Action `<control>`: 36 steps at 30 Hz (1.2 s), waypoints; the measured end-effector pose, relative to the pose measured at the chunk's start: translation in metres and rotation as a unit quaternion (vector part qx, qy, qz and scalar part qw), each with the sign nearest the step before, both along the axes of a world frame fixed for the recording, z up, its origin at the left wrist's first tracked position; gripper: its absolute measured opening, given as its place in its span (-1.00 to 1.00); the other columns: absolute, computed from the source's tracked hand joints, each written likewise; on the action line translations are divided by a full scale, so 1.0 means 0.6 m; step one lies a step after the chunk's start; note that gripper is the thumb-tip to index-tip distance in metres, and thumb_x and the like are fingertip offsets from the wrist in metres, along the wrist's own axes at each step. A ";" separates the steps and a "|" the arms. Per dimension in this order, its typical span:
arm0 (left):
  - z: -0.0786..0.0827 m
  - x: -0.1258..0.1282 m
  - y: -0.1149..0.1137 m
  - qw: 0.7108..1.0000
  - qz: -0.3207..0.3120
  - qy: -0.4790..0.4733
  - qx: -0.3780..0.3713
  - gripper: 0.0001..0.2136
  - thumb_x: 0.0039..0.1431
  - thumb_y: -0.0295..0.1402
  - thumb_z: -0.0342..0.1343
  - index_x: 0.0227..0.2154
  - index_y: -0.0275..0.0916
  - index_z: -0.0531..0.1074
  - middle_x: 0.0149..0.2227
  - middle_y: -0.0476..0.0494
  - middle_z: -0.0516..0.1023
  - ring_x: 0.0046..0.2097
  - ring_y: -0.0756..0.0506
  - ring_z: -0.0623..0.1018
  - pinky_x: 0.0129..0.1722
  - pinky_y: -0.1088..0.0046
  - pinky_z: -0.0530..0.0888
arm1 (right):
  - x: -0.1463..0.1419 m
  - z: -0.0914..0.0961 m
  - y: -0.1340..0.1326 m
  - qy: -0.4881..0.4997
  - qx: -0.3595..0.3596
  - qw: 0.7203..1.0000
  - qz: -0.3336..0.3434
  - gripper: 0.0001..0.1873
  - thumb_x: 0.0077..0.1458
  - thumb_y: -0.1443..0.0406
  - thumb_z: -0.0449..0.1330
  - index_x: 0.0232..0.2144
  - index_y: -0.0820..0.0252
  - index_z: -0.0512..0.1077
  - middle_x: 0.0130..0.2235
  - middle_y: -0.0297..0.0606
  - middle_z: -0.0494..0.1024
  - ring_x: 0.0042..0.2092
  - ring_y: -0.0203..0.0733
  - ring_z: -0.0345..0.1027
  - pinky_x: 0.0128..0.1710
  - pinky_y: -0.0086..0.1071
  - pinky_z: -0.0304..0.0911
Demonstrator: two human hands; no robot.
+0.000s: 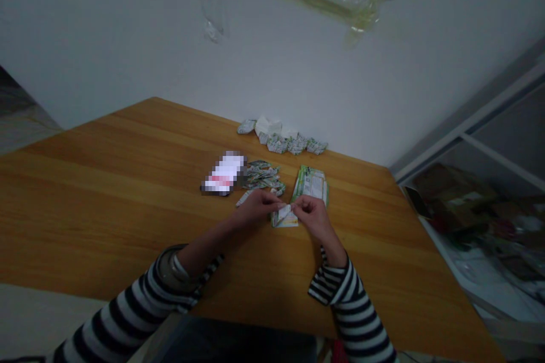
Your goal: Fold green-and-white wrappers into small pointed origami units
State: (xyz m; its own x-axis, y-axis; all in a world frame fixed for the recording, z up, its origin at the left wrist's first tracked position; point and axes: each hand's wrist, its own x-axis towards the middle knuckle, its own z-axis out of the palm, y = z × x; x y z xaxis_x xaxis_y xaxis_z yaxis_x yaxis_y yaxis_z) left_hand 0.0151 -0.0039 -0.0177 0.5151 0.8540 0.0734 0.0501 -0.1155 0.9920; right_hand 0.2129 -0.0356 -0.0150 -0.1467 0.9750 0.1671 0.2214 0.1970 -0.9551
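Between my two hands is a small printed paper sheet (289, 219), white with green and yellow print, with one corner folded over diagonally. My left hand (258, 207) pinches its upper left edge. On the other side, my right hand (313, 214) pinches the upper right, the fingertips of both hands close together. Just behind my right hand lies a stack of green-and-white printed sheets (313, 181). Beyond my left hand is a loose pile of folded paper pieces (260, 174), partly hidden by that hand.
A phone (224, 173) with a lit, blurred screen lies left of the pile. Several folded paper shapes (279, 142) form a row near the wall at the table's (128, 193) back edge. A dark phone-like slab (417, 202) rests on a cluttered shelf at right.
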 end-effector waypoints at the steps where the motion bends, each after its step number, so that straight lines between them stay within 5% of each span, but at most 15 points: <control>1: 0.000 -0.001 0.001 1.000 0.001 0.013 0.005 -0.71 -0.02 -0.16 0.25 -0.43 -0.33 0.62 -0.44 -0.14 0.65 -0.42 -0.05 0.54 -0.40 0.50 0.41 | -0.001 0.000 0.000 -0.001 0.006 1.000 -0.005 -0.77 0.00 0.19 0.25 -0.56 0.22 0.41 -0.61 -0.44 0.38 -0.59 -0.38 0.18 -0.58 -0.51 0.07; 11: 0.008 0.006 -0.012 0.995 0.090 0.004 0.047 -0.81 -0.05 -0.27 0.23 -0.47 -0.32 0.62 -0.47 -0.13 0.64 -0.42 -0.09 0.56 -0.42 0.49 0.45 | -0.017 0.003 0.002 0.043 -0.040 0.998 -0.020 -0.67 -0.02 0.04 0.26 -0.50 0.21 0.48 -0.55 -0.35 0.52 -0.54 -0.30 0.29 -0.53 -0.45 0.16; 16: 0.006 0.013 -0.019 0.988 0.127 0.030 0.081 -0.81 0.01 -0.30 0.18 -0.48 -0.34 0.60 -0.48 -0.15 0.62 -0.44 -0.08 0.55 -0.45 0.48 0.44 | -0.032 -0.007 0.000 0.055 -0.012 0.994 -0.092 -0.70 -0.03 0.10 0.28 -0.56 0.22 0.43 -0.61 -0.40 0.44 -0.59 -0.36 0.20 -0.58 -0.48 0.06; 22: 0.005 0.013 -0.021 0.980 0.178 0.025 0.086 -0.86 0.01 -0.35 0.17 -0.49 -0.33 0.57 -0.47 -0.15 0.61 -0.44 -0.08 0.55 -0.44 0.48 0.45 | -0.046 -0.006 -0.002 0.105 -0.049 0.991 -0.065 -0.74 -0.11 0.16 0.33 -0.39 0.21 0.47 -0.53 -0.39 0.52 -0.55 -0.33 0.30 -0.54 -0.48 0.17; 26: 0.004 0.014 -0.020 0.982 0.176 -0.002 0.070 -0.86 0.00 -0.35 0.18 -0.50 -0.33 0.55 -0.47 -0.14 0.61 -0.44 -0.08 0.56 -0.42 0.47 0.46 | -0.049 -0.009 -0.003 0.113 -0.032 0.988 -0.104 -0.74 -0.12 0.17 0.34 -0.40 0.22 0.48 -0.46 -0.32 0.58 -0.49 -0.27 0.39 -0.47 -0.45 0.27; 36: 0.005 0.011 -0.013 0.985 0.161 -0.042 0.052 -0.81 0.01 -0.26 0.21 -0.49 -0.32 0.53 -0.47 -0.12 0.59 -0.42 -0.05 0.53 -0.41 0.49 0.44 | -0.050 -0.015 -0.001 0.144 -0.039 0.986 -0.075 -0.72 -0.14 0.22 0.35 -0.34 0.19 0.45 -0.47 -0.37 0.56 -0.49 -0.29 0.39 -0.47 -0.45 0.29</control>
State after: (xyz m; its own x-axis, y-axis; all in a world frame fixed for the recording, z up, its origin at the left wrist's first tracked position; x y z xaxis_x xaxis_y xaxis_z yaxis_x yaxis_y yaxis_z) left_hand 0.0214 -0.0116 -0.0147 0.2066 0.9576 0.2007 0.0185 -0.2089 0.9778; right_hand 0.1830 -0.0364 -0.0241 0.0423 0.9937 0.1037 -0.0411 0.1055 -0.9936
